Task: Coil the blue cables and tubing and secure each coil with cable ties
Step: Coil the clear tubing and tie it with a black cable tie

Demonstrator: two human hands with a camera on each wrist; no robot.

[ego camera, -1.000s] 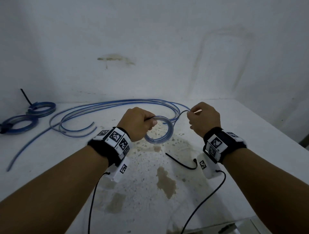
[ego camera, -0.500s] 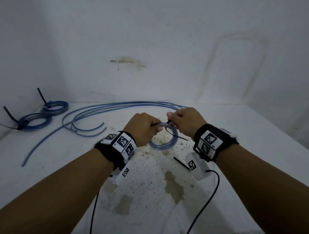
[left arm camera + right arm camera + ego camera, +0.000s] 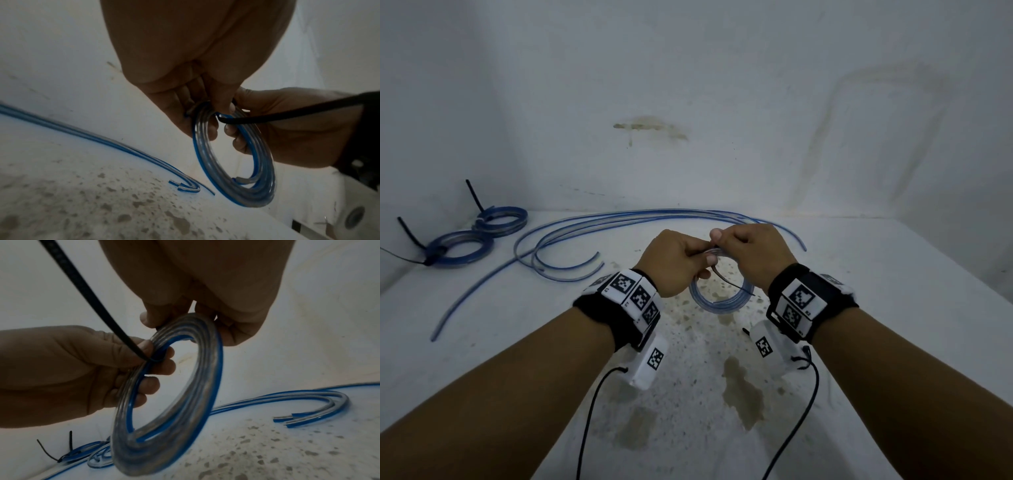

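Bare workroom: stained white table (image 3: 893,308), plain wall (image 3: 688,85)

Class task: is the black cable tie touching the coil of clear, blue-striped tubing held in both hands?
Touching. The right wrist view shows the black cable tie hooking around the coil beside the left hand's fingers.

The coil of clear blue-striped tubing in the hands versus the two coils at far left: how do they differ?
The held coil of clear blue-striped tubing is upright in both hands' grip; the two far-left coils lie flat on the white table. Its black cable tie looks unfastened; theirs look cinched, tails sticking up. All share the same tubing.
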